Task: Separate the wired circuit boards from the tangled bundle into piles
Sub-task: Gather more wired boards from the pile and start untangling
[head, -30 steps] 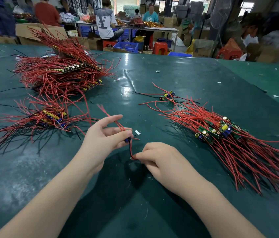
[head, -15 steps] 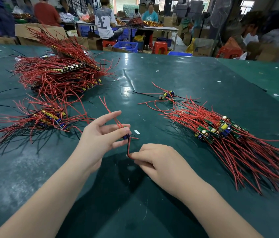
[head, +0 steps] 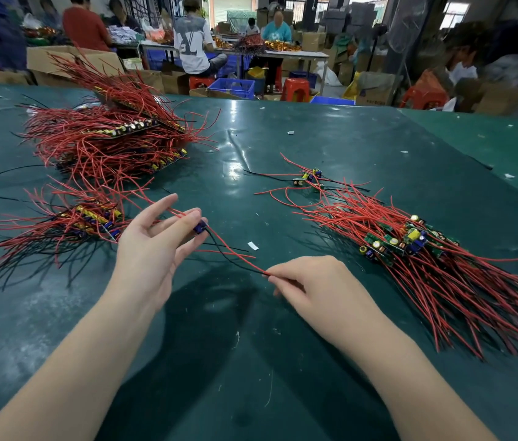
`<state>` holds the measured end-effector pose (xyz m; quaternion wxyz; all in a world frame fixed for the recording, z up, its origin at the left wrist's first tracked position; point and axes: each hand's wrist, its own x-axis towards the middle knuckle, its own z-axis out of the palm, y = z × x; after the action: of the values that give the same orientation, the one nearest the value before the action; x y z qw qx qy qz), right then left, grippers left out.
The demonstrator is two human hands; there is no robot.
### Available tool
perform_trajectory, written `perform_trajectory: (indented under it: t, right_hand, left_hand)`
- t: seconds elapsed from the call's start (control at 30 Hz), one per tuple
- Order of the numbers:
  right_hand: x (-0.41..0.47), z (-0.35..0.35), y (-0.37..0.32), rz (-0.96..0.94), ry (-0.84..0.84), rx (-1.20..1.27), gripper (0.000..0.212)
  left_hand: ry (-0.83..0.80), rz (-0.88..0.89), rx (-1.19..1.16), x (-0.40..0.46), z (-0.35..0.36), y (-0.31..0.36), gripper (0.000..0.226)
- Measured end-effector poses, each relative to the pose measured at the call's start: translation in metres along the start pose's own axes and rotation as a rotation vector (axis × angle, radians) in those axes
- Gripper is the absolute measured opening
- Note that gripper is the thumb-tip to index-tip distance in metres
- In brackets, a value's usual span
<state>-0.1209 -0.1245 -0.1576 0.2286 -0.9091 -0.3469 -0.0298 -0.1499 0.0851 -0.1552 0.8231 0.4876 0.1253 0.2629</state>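
My left hand (head: 152, 246) pinches a small wired circuit board (head: 200, 226) between thumb and fingers, its index finger stretched out. Red and black wires (head: 235, 259) run from that board to my right hand (head: 311, 284), which pinches their ends just above the green table (head: 251, 361). A large tangled bundle of red-wired boards (head: 108, 138) lies at the far left. A smaller pile (head: 69, 221) sits left of my left hand. Another pile with green boards (head: 410, 246) lies to the right, and a couple of loose boards (head: 308, 178) lie beyond it.
A small white scrap (head: 252, 246) lies between my hands and the right pile. Beyond the table's far edge are cardboard boxes (head: 69, 62), blue crates (head: 232, 87), red stools (head: 295, 89) and several seated people at other tables.
My hands have drawn apart, the right moving right and pulling the board's wires out straight. The wires were looped between the hands before.
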Motion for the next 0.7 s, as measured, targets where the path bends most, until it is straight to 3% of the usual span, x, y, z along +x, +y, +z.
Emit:
perform_trajectory:
  t: [0.17, 0.47, 0.7]
  right_hand:
    - [-0.001, 0.001, -0.005, -0.028, -0.053, 0.16, 0.017]
    - [0.001, 0.005, 0.0, 0.206, 0.067, 0.316, 0.016]
    - [0.002, 0.008, -0.002, 0.199, 0.13, 0.173, 0.014]
  left_hand:
    - [0.015, -0.001, -0.006, 0.0, -0.001, -0.001, 0.045]
    - [0.021, 0.034, -0.058, 0.0, 0.002, -0.003, 0.044]
    - [-0.038, 0.019, -0.056, -0.009, 0.009, -0.007, 0.041]
